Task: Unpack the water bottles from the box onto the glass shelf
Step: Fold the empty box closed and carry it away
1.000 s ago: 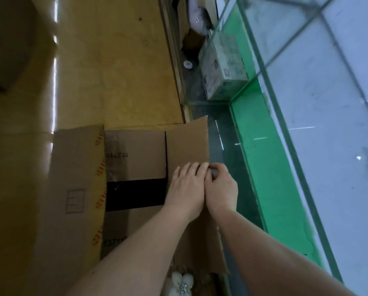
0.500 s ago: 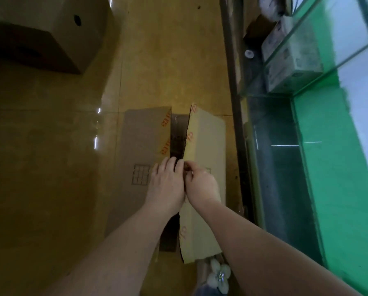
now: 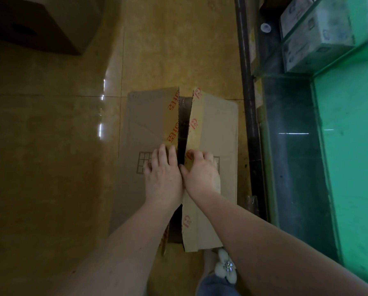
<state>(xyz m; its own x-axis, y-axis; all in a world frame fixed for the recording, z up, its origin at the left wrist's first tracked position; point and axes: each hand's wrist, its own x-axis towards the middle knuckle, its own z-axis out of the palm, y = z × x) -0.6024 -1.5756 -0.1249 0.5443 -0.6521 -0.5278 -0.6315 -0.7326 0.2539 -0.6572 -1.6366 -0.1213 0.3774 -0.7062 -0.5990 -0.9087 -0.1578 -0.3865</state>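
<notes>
Box (image 3: 178,167) is seen on the yellow floor (image 3: 72,146), its two top flaps parted by a narrow dark gap. The left hand (image 3: 162,176) is laid flat on the left flap (image 3: 144,124), fingers (image 3: 162,152) straight beside the gap. The right hand (image 3: 202,173) is curled over the right flap (image 3: 213,129), fingertips bent onto its taped edge. A glass shelf (image 3: 296,146) is seen right of the fingers.

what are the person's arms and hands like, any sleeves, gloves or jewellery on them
Both forearms are bare all the way to the bottom edge of the picture, so no sleeves show. The left hand and the right hand wear no gloves. No watch, bracelet or ring shows on the wrists or the visible fingers, though the picture is dim and a little soft, so a thin ring could go unseen.
</notes>
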